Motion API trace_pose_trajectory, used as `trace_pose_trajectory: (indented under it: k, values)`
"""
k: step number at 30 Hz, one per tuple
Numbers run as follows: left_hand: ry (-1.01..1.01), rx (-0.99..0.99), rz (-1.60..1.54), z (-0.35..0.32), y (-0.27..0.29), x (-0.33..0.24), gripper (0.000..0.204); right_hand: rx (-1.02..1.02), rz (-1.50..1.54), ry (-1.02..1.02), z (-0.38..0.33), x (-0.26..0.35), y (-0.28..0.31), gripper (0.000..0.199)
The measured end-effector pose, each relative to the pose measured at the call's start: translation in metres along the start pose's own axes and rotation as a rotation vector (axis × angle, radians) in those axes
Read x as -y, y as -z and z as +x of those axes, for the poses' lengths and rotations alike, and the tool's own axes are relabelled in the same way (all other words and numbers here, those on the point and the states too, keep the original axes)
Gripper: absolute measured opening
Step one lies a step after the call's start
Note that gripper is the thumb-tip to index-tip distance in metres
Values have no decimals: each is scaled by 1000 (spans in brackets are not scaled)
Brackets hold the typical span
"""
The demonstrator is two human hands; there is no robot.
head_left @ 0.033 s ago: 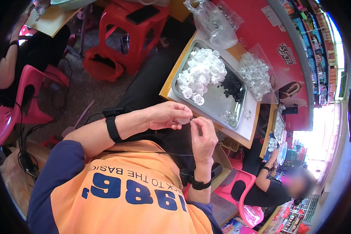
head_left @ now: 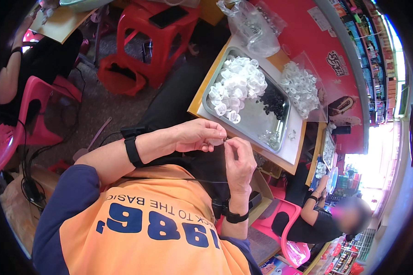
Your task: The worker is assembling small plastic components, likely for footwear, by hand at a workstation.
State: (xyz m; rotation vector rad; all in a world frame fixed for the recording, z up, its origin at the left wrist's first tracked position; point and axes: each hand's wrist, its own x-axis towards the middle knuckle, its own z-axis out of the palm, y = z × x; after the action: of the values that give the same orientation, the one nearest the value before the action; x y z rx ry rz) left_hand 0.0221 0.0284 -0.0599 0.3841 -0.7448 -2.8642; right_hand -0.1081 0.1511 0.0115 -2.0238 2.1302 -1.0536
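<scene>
My left hand [head_left: 197, 135] pinches a small translucent white plastic piece [head_left: 215, 142] above my lap. Thumb and forefinger of my right hand [head_left: 240, 167] close on a tiny dark part [head_left: 225, 139] at the edge of that piece; its exact shape is too small to make out. Just beyond both hands lies a metal tray [head_left: 252, 120]. It holds a heap of white plastic pieces [head_left: 241, 82], a pile of small black parts [head_left: 273, 104] and a few clear bits [head_left: 270, 137] in its near right corner.
Clear bags of small parts [head_left: 300, 87] lie beside the tray on the table [head_left: 287, 158]. A red stool [head_left: 158, 46] with a phone [head_left: 168, 17] stands at the upper left. One person [head_left: 326, 220] sits on a pink chair at right, another at far left. Cables [head_left: 30, 183] trail at left.
</scene>
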Motion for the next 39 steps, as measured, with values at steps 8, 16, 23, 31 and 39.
trace_pose_trajectory:
  k: [8, 16, 23, 31, 39]
  values:
    - [-1, 13, 9, 1, 3, 1, 14, 45, 20, 1, 0, 0, 2, 12]
    - [103, 51, -22, -1, 3, 1, 16, 65, 2, 86, -4, -9, 2, 15]
    - [328, -12, -127, -1, 6, 1, 15, 92, 22, 93, -7, -9, 3, 14]
    - [51, -19, -176, -3, -7, -5, 31, -16, 473, -457, -9, -10, 6, 8]
    - [13, 40, -136, -1, -6, -1, 36, -33, 401, -395, -9, 1, 5, 11]
